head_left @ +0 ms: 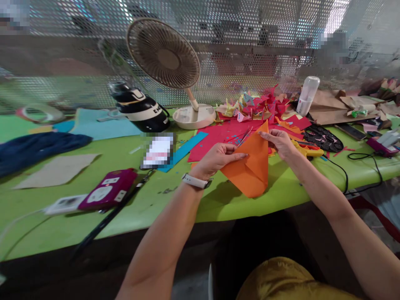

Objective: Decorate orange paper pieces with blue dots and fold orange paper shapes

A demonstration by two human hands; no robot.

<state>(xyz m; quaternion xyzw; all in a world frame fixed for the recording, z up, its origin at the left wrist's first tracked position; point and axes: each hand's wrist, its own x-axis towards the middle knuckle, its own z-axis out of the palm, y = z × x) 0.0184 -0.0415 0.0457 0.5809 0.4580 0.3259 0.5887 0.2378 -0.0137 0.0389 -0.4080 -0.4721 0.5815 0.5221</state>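
A folded sheet of orange paper (251,177) is held up over the front part of the table, its pointed top tilted away from me. My left hand (218,158) pinches its left edge, with the thumb lying on the near face. Near the upper right point, my right hand (279,143) grips the same paper between thumb and fingers. A thin, shiny metal tool (245,136) shows just beyond my left fingers; whether that hand holds it too, I cannot tell. Behind the orange paper lie red sheets (203,148) sprinkled with small blue scraps.
Colourful paper scraps (250,106) are heaped at the back. A fan (193,118) and a black bottle (140,108) stand behind a phone (158,150). A purple power bank (109,189) lies left. Yellow-handled scissors (309,151) and a cable (343,171) lie right.
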